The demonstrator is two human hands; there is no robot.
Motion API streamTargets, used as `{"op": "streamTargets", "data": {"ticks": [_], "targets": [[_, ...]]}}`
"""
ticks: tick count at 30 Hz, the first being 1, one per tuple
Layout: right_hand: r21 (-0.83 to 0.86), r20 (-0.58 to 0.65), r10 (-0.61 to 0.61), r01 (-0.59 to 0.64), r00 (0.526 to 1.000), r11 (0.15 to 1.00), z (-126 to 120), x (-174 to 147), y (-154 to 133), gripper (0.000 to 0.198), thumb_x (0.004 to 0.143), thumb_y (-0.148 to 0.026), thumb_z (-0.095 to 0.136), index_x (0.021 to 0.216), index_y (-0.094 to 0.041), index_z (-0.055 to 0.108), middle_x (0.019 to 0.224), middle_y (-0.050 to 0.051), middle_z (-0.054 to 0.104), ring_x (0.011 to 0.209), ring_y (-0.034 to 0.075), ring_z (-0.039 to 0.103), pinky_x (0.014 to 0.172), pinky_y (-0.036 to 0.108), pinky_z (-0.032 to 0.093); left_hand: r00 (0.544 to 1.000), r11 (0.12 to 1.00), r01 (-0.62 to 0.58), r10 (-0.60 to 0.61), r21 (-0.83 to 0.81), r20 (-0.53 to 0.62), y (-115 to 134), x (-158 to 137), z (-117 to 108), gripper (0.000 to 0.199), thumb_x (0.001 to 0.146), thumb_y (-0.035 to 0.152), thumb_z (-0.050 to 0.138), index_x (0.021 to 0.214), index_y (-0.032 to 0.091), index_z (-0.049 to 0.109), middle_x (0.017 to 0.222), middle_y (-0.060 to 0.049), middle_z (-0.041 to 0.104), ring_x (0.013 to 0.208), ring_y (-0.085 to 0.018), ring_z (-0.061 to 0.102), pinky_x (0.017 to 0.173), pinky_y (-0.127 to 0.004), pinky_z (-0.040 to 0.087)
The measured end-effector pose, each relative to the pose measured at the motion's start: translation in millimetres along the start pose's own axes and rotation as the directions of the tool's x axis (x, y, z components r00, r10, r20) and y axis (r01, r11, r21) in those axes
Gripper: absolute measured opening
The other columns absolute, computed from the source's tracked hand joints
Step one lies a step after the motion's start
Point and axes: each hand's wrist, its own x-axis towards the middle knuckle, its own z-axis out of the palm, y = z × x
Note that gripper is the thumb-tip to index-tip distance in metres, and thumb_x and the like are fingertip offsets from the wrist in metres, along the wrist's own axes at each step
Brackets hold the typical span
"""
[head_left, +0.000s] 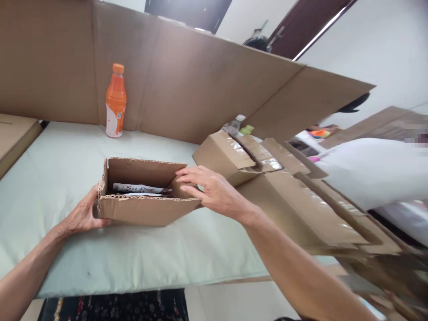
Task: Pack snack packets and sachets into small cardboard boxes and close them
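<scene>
An open-topped cardboard box [150, 211] sits on the pale green cloth, its long side facing me. Inside lie flat packets [142, 188] with dark print on white; their lower parts are hidden by the front wall. My left hand [85, 211] grips the left end of the box, thumb under the front corner, the other fingers partly hidden behind it. At the opposite end, my right hand [210, 189] holds the right wall, with its fingers hooked over the rim.
An orange drink bottle [116, 102] stands upright behind the box, before a tall cardboard screen [200, 76]. To the right are several cardboard boxes [294, 205], with a clear bottle [235, 124] and a green cap [246, 129] behind them. A flat carton [16, 138] lies at left.
</scene>
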Motion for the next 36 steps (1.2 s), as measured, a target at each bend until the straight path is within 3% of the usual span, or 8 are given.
{"op": "streamTargets", "data": {"ticks": [3,8,12,14,17,21,27,36], "targets": [[0.122,-0.016,-0.036,0.038,0.999,0.992,7.6,-7.8,4.3,0.023,0.100,-0.026,0.057,0.101,-0.025,0.080,0.120,0.009,0.079,0.115,0.027,0.073,0.099,0.047,0.061,0.996,0.998,0.055,-0.058,0.040,0.073,-5.1,-1.6,-0.3,0.090,0.073,0.056,0.084,0.150,0.026,0.048,0.136,-0.015,0.066,0.125,-0.041,0.066,0.098,-0.051,0.062],[0.228,-0.053,-0.040,0.051,0.998,0.972,12.6,-15.8,7.5,0.023,0.098,-0.022,0.057,0.101,-0.026,0.080,0.119,0.007,0.079,0.119,0.026,0.071,0.104,0.048,0.059,0.988,0.991,0.113,-0.120,0.076,0.098,7.0,-2.7,-6.5,0.082,0.079,0.063,0.078,0.146,0.023,0.052,0.137,-0.018,0.065,0.125,-0.043,0.065,0.101,-0.060,0.058],[0.308,-0.091,0.037,-0.007,0.995,0.951,19.9,-22.7,7.5,0.023,0.097,-0.023,0.058,0.103,-0.027,0.080,0.123,0.006,0.078,0.125,0.026,0.067,0.109,0.049,0.056,0.991,0.991,0.127,-0.128,0.031,0.029,33.9,-2.1,-16.1,0.090,0.086,0.063,0.073,0.161,0.030,0.035,0.165,-0.016,0.042,0.148,-0.045,0.046,0.116,-0.062,0.047],[0.378,-0.121,0.093,-0.041,0.988,0.925,26.6,-25.6,7.7,0.023,0.096,-0.024,0.059,0.102,-0.028,0.081,0.126,0.006,0.077,0.127,0.026,0.066,0.111,0.049,0.055,0.984,0.983,0.180,-0.180,-0.037,0.001,45.3,-1.2,-19.6,0.101,0.084,0.065,0.074,0.166,0.033,0.025,0.172,-0.014,0.031,0.151,-0.045,0.041,0.120,-0.062,0.044],[0.486,-0.150,0.175,-0.082,0.973,0.870,37.6,-28.8,8.6,0.021,0.095,-0.026,0.060,0.098,-0.028,0.081,0.128,0.007,0.076,0.127,0.026,0.065,0.112,0.051,0.054,0.965,0.952,0.261,-0.264,-0.163,0.004,55.1,1.2,-20.5,0.112,0.078,0.073,0.076,0.167,0.033,0.020,0.175,-0.013,0.025,0.152,-0.047,0.040,0.123,-0.064,0.039],[0.623,-0.148,0.269,-0.121,0.952,0.773,47.6,-32.0,9.2,0.019,0.094,-0.035,0.064,0.093,-0.027,0.081,0.130,0.009,0.075,0.132,0.027,0.063,0.104,0.047,0.059,0.960,0.929,0.269,-0.281,-0.255,-0.013,59.4,7.4,-14.3,0.118,0.073,0.080,0.076,0.167,0.030,0.024,0.175,-0.013,0.025,0.156,-0.047,0.032,0.128,-0.063,0.030],[0.699,-0.128,0.310,-0.136,0.942,0.702,52.8,-34.0,7.1,0.023,0.093,-0.043,0.068,0.091,-0.025,0.081,0.135,0.012,0.072,0.135,0.028,0.061,0.083,0.036,0.065,0.979,0.968,0.180,-0.194,-0.177,-0.064,62.5,22.0,-5.5,0.112,0.075,0.076,0.077,0.165,0.027,0.032,0.172,-0.012,0.032,0.155,-0.046,0.033,0.129,-0.059,0.031],[0.674,-0.166,0.295,-0.110,0.941,0.730,54.7,-32.4,8.1,0.022,0.096,-0.041,0.066,0.090,-0.026,0.081,0.133,0.011,0.073,0.135,0.027,0.062,0.096,0.041,0.063,0.984,0.988,0.116,-0.128,-0.103,-0.121,58.9,24.7,-7.8,0.101,0.080,0.079,0.071,0.160,0.026,0.038,0.167,-0.015,0.040,0.150,-0.044,0.044,0.123,-0.057,0.041]]}}
